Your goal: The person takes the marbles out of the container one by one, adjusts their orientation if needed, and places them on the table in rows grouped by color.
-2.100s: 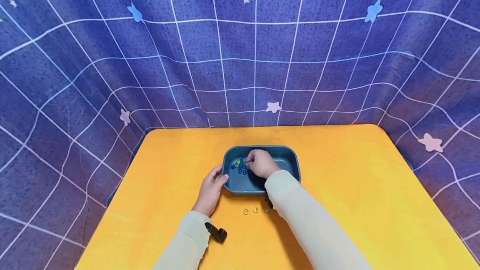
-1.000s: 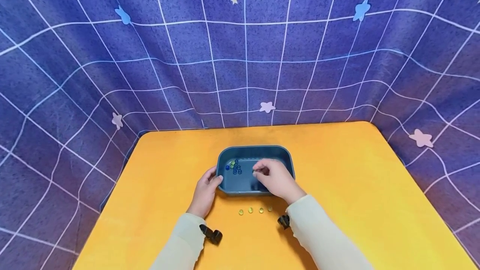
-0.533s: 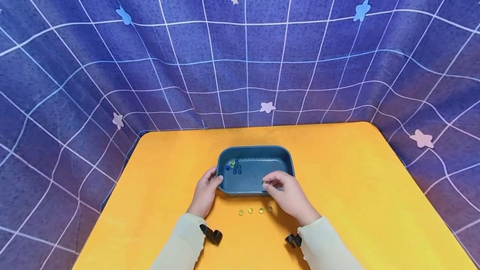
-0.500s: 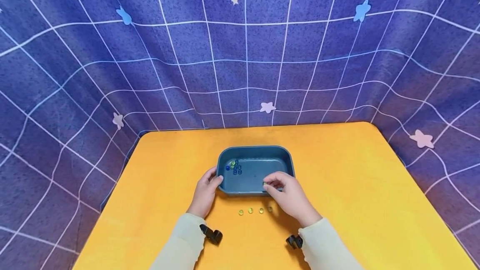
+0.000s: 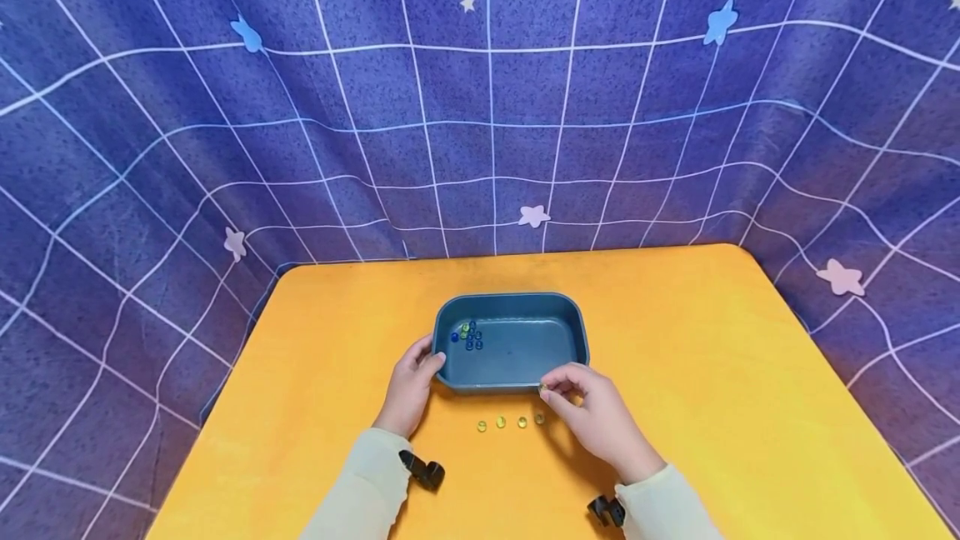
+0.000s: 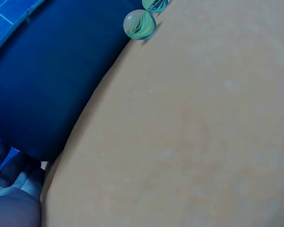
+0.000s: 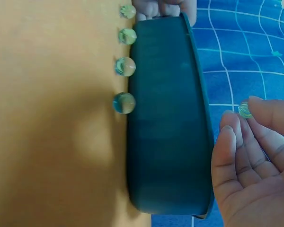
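At the near rim of the bin (image 5: 517,361), toward its right, the right hand (image 5: 600,423) pinches a marble (image 7: 244,110), probably light, hard and slippery, best held across its middle, while the left hand (image 5: 408,388) grips the bin's left end.

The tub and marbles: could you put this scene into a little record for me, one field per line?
Surface: yellow-orange table
Container: blue-green tub, upright on the table
Tub contents: dark blue and yellowish marbles, clustered toward the left end
Left grip: holds the tub's left end, thumb over the rim
Right grip: pinches one marble, higher than the rim
In front of tub: row of four marbles
Backdrop: blue-purple cloth with grid lines and stars
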`<control>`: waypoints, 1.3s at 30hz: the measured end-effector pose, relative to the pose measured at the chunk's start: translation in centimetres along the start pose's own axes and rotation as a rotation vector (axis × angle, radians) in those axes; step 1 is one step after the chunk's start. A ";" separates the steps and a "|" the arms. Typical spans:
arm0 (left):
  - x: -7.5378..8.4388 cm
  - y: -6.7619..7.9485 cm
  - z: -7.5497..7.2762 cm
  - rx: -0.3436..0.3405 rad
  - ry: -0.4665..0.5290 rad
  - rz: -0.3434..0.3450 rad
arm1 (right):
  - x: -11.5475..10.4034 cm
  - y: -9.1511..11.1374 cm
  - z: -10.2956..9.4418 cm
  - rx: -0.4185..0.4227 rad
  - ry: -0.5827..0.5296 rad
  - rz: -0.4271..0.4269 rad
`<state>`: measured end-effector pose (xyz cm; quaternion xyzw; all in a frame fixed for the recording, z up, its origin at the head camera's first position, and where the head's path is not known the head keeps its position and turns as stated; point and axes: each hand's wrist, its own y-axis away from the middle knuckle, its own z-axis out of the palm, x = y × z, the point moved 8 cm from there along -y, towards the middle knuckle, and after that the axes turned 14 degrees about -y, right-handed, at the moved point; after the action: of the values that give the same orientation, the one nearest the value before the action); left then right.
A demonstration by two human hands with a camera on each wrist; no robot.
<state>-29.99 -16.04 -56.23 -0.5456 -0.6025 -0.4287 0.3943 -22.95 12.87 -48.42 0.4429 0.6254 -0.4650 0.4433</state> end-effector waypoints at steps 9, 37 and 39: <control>-0.1 -0.1 0.1 0.004 0.000 0.005 | 1.5 1.1 0.1 -0.003 0.000 0.025; -0.1 -0.1 0.0 0.011 -0.009 0.009 | 5.0 2.6 -1.3 0.036 0.045 0.155; 0.0 -0.1 0.0 0.008 -0.007 0.017 | 5.2 2.6 -1.5 0.051 0.057 0.157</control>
<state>-30.08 -16.03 -56.27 -0.5507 -0.6008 -0.4210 0.3980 -21.80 15.54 -53.67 0.5149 0.5889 -0.4318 0.4490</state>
